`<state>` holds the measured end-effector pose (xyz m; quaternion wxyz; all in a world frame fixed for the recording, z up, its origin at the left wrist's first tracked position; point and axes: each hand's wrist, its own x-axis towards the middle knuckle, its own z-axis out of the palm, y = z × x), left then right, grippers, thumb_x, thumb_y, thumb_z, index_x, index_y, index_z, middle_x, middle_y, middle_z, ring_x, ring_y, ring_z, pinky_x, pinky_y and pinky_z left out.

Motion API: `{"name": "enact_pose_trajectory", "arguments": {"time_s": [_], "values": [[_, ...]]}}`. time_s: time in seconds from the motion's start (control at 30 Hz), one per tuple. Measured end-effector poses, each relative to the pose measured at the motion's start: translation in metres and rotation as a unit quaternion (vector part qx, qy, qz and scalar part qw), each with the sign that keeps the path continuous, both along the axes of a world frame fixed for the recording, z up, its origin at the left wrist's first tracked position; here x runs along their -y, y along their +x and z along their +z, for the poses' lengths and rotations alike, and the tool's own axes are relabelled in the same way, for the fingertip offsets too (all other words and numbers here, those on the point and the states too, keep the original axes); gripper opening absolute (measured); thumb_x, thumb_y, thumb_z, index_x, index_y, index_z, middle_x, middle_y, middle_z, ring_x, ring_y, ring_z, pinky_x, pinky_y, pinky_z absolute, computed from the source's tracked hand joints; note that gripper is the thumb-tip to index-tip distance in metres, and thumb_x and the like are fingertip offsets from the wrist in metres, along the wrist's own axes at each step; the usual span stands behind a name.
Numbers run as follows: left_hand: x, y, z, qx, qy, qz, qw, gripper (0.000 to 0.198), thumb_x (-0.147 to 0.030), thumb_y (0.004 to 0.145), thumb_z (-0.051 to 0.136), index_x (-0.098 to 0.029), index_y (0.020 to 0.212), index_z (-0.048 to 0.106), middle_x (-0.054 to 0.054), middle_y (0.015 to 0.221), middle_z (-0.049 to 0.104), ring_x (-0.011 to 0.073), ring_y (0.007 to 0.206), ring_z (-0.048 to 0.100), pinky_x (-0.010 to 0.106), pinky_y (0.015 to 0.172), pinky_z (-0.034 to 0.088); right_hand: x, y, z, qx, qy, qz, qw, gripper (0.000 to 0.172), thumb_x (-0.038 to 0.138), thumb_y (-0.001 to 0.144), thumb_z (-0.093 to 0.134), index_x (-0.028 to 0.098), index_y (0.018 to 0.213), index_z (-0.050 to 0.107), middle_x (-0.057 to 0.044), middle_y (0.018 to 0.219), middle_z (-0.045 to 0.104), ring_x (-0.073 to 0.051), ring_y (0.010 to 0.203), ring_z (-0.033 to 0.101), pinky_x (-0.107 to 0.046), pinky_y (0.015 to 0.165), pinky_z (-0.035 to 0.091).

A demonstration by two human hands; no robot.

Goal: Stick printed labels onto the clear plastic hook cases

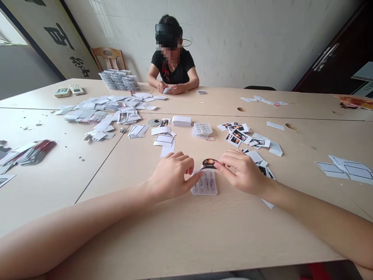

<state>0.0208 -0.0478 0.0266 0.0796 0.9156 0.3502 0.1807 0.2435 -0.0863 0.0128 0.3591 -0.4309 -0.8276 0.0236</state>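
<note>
Directly in front of me a clear plastic compartment box [204, 182] lies on the table, with small dark hook-like pieces in its slots. A black card with an orange-red print [210, 163] is at the far side of the box. My right hand [243, 171] pinches the card's right edge between thumb and fingers. On the other side, my left hand [175, 175] has its fingers curled and its thumb stretched apart from them. That thumb tip rests at the box's far edge, near the card. Whether it presses the box or the card is hard to tell.
Clear boxes [202, 129] are stacked beyond my hands. Printed cards [240, 135] lie scattered to their right, white slips [164, 140] to the left. A large heap of paper packets [101, 107] and stacked packs [118, 79] stand farther left. Another person [173, 62] sits opposite, holding something white.
</note>
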Motion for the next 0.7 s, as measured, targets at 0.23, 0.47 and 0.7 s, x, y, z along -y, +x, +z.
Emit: {"name": "enact_pose_trajectory", "arguments": {"time_s": [0.23,0.47,0.7], "values": [[-0.007,-0.005,-0.011,-0.056,-0.101,-0.018,0.993,0.069,-0.068,0.064,0.062,-0.023,0.115,0.055,0.011,0.115,0.051,0.0314,0.107,0.046,0.047,0.085,0.043,0.009,0.005,-0.006,-0.285,-0.24,-0.004,0.928,0.029,0.041,0.086,0.052,0.02,0.067,0.051,0.002,0.058,0.043,-0.012,0.056,0.039,-0.026,0.052,0.033],[-0.004,-0.003,-0.019,-0.013,-0.078,-0.036,0.996,0.061,-0.055,0.067,0.069,-0.022,0.116,0.051,0.009,0.117,0.049,0.0282,0.11,0.042,0.046,0.091,0.04,0.011,-0.002,-0.025,-0.361,-0.355,-0.008,0.863,0.026,0.043,0.082,0.058,0.018,0.077,0.06,0.003,0.056,0.049,-0.01,0.052,0.042,-0.024,0.049,0.031],[0.005,-0.001,-0.013,0.002,0.017,-0.05,0.999,0.055,-0.047,0.073,0.067,-0.021,0.118,0.045,0.008,0.115,0.052,0.0254,0.107,0.043,0.041,0.091,0.036,0.015,-0.009,-0.021,-0.278,-0.381,-0.004,0.882,0.034,0.048,0.084,0.054,0.018,0.07,0.057,0.003,0.049,0.05,-0.01,0.047,0.044,-0.024,0.048,0.033]]}}
